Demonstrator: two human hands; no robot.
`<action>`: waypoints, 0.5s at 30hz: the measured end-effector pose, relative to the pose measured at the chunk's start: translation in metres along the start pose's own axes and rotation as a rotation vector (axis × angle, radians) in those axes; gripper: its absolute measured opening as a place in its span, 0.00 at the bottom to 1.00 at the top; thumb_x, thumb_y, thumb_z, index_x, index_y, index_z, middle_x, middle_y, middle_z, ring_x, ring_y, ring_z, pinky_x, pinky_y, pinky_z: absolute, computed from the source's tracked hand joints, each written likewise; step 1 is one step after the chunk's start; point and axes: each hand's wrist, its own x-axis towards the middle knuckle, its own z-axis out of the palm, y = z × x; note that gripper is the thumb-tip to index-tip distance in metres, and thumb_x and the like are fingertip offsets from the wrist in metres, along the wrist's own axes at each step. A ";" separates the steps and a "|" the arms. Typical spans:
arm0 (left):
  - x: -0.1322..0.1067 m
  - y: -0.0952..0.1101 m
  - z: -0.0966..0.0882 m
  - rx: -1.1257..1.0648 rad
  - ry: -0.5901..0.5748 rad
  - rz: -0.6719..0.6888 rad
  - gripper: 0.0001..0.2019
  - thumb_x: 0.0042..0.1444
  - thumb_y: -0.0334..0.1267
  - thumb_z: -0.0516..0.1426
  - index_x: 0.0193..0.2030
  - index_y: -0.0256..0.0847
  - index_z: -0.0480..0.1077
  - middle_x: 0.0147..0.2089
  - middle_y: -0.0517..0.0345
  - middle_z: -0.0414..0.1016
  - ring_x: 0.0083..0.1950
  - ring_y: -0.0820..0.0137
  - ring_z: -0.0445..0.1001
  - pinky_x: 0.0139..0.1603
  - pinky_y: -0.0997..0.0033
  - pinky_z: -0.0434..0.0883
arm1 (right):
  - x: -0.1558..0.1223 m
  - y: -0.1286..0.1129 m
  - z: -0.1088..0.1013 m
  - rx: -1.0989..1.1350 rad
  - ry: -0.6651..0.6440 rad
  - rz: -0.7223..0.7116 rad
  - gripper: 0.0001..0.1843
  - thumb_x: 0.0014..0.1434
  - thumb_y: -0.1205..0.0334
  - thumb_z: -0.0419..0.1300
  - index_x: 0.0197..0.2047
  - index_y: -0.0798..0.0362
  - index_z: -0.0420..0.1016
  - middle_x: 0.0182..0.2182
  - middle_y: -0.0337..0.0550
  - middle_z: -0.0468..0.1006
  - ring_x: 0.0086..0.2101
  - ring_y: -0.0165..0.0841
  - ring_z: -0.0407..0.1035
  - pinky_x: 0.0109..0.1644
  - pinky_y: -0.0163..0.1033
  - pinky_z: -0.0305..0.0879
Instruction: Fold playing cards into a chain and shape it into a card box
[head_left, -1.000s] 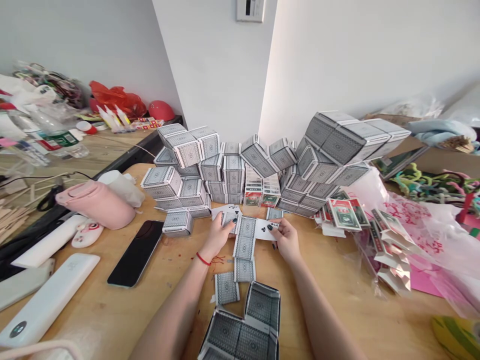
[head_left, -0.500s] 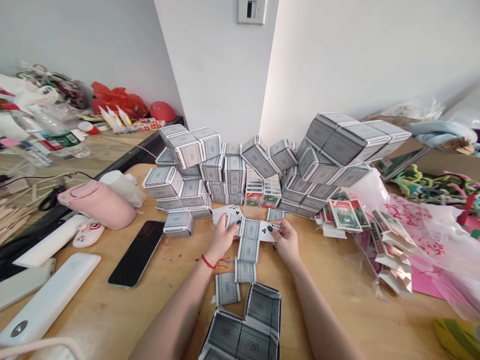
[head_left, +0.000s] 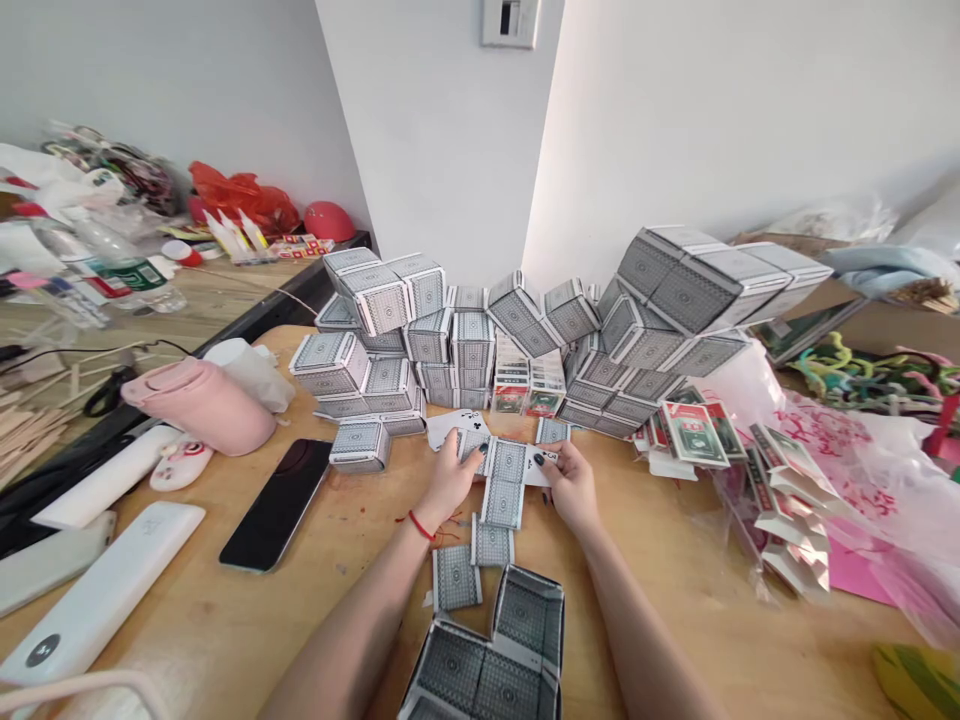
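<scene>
Between my hands are joined playing cards (head_left: pixel 504 484), grey patterned backs up, with a white face showing at the right end. My left hand (head_left: pixel 451 478), with a red string on its wrist, pinches the left end between thumb and fingers. The right end, a club card face, is pinched by my right hand (head_left: pixel 568 480). Beyond my left hand some face-up cards (head_left: pixel 450 428) lie on the table. Nearer me are a folded card piece (head_left: pixel 492 546) and another card piece (head_left: pixel 456 577). At the front edge stands a block of folded cards (head_left: pixel 491 660).
Stacked card blocks (head_left: pixel 375 380) stand back left, more card blocks (head_left: pixel 637 350) back right, with card boxes (head_left: pixel 525 385) between. Left are a black phone (head_left: pixel 276 505), a white power bank (head_left: pixel 105 595) and a pink pouch (head_left: pixel 199 405). Opened card boxes (head_left: pixel 787 500) lie right.
The view has shifted slightly. My right hand has moved a little closer to the left hand along the card piece, covering more of the white card face. Both hands keep their pinch.
</scene>
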 end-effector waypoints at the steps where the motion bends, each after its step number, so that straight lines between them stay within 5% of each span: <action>1: 0.000 0.000 0.000 0.007 -0.001 -0.005 0.17 0.46 0.36 0.57 0.45 0.39 0.63 0.42 0.53 0.71 0.50 0.62 0.67 0.52 0.62 0.62 | 0.000 0.000 0.000 0.001 0.002 0.001 0.14 0.49 0.52 0.57 0.34 0.53 0.64 0.13 0.31 0.63 0.10 0.24 0.54 0.12 0.30 0.49; 7: -0.002 0.004 0.002 -0.085 -0.026 -0.079 0.17 0.44 0.37 0.59 0.43 0.40 0.63 0.39 0.55 0.72 0.44 0.66 0.70 0.47 0.64 0.67 | 0.001 0.000 0.000 0.006 -0.003 -0.002 0.14 0.49 0.51 0.57 0.34 0.52 0.64 0.13 0.31 0.63 0.11 0.25 0.54 0.12 0.30 0.49; 15: 0.002 0.025 -0.005 -0.342 -0.209 -0.267 0.18 0.40 0.34 0.62 0.39 0.38 0.64 0.37 0.57 0.73 0.35 0.69 0.73 0.36 0.64 0.73 | 0.006 0.001 -0.008 0.056 -0.095 0.029 0.17 0.49 0.50 0.59 0.37 0.53 0.64 0.14 0.30 0.64 0.11 0.24 0.54 0.13 0.30 0.48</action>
